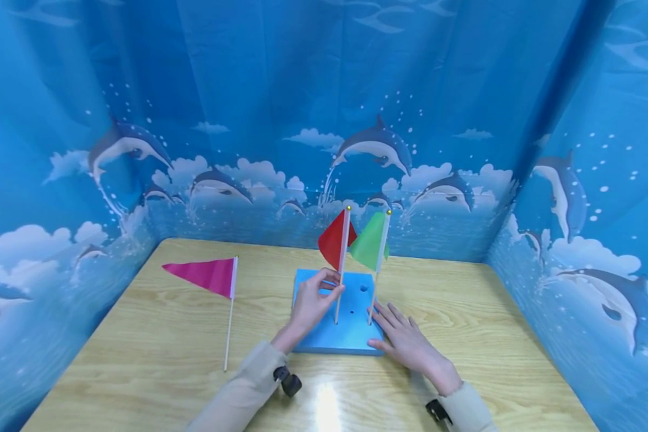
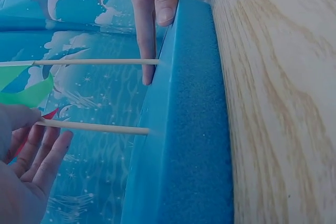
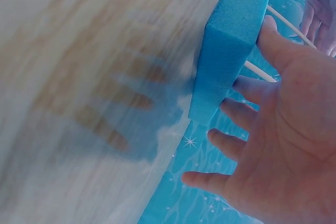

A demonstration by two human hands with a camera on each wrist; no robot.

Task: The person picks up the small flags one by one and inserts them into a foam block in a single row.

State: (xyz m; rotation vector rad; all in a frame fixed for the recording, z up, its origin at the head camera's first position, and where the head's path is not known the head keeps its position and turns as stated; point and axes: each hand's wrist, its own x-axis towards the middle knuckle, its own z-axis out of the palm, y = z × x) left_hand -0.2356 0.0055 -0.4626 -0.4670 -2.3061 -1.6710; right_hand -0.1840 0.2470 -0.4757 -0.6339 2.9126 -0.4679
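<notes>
A blue foam block (image 1: pixel 324 341) lies on the table, with a red flag (image 1: pixel 333 241) and a green flag (image 1: pixel 371 241) standing on it by their wooden sticks. My left hand (image 1: pixel 312 301) pinches the red flag's stick between thumb and fingers, just below the cloth. In the left wrist view that stick (image 2: pixel 100 126) meets the block's top face. Fingers spread, my right hand (image 1: pixel 408 343) rests at the block's right edge, beside the foot of the green flag's stick. The right wrist view shows its thumb and fingertips against the block's corner (image 3: pixel 226 45).
A pink triangular flag (image 1: pixel 209 276) on a wooden stick lies on the wood-grain table (image 1: pixel 156 336) to the left. Dark holes (image 1: pixel 363 288) show in the block's top. A blue dolphin-print curtain (image 1: pixel 281 108) surrounds the table's back and sides.
</notes>
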